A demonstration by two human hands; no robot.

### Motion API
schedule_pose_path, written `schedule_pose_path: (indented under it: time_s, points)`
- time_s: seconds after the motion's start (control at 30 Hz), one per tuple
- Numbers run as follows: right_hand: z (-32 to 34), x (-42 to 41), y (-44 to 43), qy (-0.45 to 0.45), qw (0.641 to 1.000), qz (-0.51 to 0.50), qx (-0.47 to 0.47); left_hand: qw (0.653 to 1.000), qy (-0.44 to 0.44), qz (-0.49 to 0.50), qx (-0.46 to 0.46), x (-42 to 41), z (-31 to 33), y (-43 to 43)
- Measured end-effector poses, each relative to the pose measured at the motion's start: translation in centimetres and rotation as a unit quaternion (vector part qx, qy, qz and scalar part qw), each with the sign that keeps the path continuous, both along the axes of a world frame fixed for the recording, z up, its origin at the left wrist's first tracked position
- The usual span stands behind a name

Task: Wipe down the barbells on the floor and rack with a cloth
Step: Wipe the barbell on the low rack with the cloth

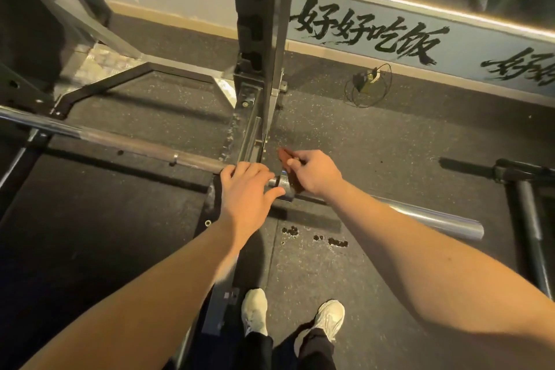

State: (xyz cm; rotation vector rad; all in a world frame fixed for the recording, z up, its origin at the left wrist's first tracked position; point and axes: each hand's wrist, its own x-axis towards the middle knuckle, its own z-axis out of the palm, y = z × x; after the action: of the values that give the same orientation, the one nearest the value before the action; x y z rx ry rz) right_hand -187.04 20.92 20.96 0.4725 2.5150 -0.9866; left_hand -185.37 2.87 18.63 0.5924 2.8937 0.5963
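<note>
A long steel barbell (pixel 129 141) runs from the left edge across the frame to its shiny sleeve end (pixel 432 218) at the right. My left hand (pixel 247 189) rests on the bar just left of the collar, fingers curled over the shaft. My right hand (pixel 315 171) pinches a small reddish-brown cloth (pixel 289 164) and presses it against the collar (pixel 285 185). The black rack upright (pixel 259 24) rises just behind both hands.
The rack's base rails (pixel 99 90) spread over the dark rubber floor at the left. Another bar and black stand (pixel 528 207) lie at the right edge. A small device with a coiled cable (pixel 368 84) sits by the lettered wall. My white shoes (pixel 255 309) stand below.
</note>
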Motion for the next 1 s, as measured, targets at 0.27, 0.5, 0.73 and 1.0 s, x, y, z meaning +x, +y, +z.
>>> schedule_pose_path:
  time_s: [0.27, 0.5, 0.73, 1.0]
  points:
    - [-1.7, 7.2, -1.3, 0.215, 0.969, 0.056, 0.103, 0.999, 0.018, -0.005, 0.033, 0.9, -0.8, -1.1]
    - [-0.3, -2.2, -0.6, -0.124, 0.992, -0.008, -0.008, 0.998, 0.044, 0.009, 0.034, 2.2, -0.5, -0.9]
    - [-0.3, -1.0, -0.7, -0.124, 0.991, -0.001, -0.051, 0.996, 0.033, 0.056, 0.055, 2.2, -0.6, -1.2]
    - [-1.0, 8.0, -2.1, 0.196, 0.978, 0.064, 0.014, 0.998, 0.001, 0.042, -0.050, 3.6, -0.9, -3.2]
